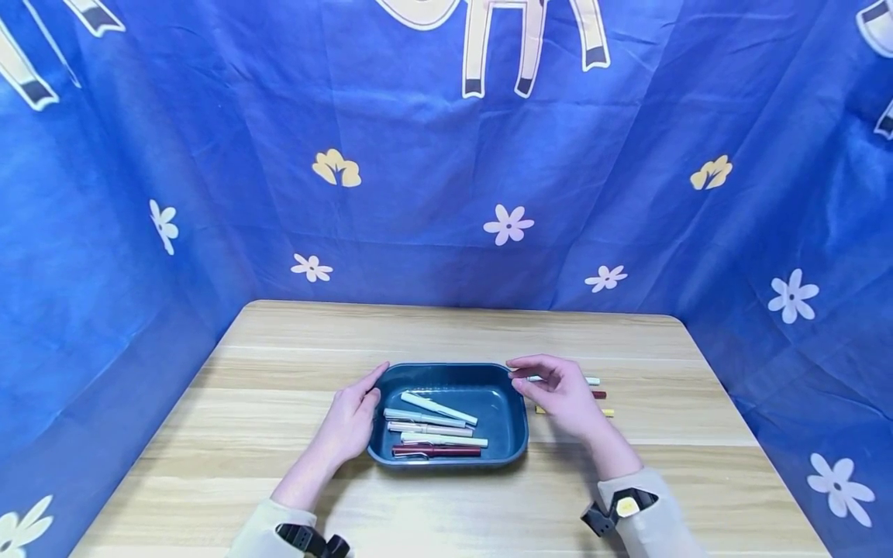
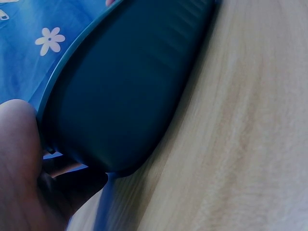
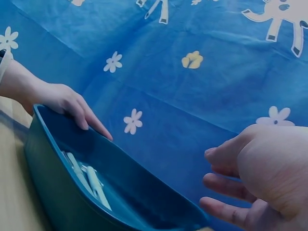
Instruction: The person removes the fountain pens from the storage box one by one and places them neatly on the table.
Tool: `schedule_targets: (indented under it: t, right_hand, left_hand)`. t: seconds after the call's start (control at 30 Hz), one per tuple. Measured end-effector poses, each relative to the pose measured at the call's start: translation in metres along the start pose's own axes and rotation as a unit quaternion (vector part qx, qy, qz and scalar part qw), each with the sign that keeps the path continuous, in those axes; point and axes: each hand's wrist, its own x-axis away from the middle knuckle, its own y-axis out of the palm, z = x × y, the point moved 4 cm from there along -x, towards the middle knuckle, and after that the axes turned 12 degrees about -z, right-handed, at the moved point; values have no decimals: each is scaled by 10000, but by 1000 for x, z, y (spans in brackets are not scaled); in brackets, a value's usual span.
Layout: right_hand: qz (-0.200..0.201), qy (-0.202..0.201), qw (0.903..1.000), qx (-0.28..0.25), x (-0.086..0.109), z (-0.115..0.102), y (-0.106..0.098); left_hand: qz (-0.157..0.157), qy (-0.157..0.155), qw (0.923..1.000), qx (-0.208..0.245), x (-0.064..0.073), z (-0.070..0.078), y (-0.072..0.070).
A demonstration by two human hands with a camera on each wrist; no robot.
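A dark teal plastic bin (image 1: 446,462) with rounded corners sits on the table. Inside lie several capped pens: a white pen (image 1: 438,408) at a slant, a light blue pen (image 1: 424,418), a pale pinkish pen (image 1: 429,428), another whitish pen (image 1: 444,440) and a dark red pen (image 1: 436,450) nearest the front. My left hand (image 1: 351,419) grips the bin's left end, thumb at the rim and fingers around its outer wall in the left wrist view. My right hand (image 1: 558,394) hovers at the far right corner with fingers loosely bent and nothing held; its fingertips are right by the rim.
Partly behind the right hand, a pale pen (image 1: 593,381), a dark red pen (image 1: 599,394) and a yellow pen (image 1: 608,413) lie on the wooden table (image 1: 446,511). A blue patterned cloth (image 1: 418,225) encloses the table's back and sides.
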Motion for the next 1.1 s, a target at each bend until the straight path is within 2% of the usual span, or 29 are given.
schedule_targets:
  t: [0.27, 0.5, 0.8, 1.1]
  right_hand:
    - [-292, 122, 9988, -386, -14, 3, 24]
    - [-503, 200, 9978, -372, -21, 6, 41]
    - [-589, 771, 9953, 52, -31, 18, 54]
    - [-624, 1251, 9902, 54, -39, 17, 66]
  left_hand:
    - [15, 41, 10000, -7, 1, 0, 1]
    - [16, 56, 10000, -47, 0, 0, 2]
    - [8, 69, 10000, -47, 0, 1, 0]
    - [18, 63, 10000, -53, 1, 0, 0]
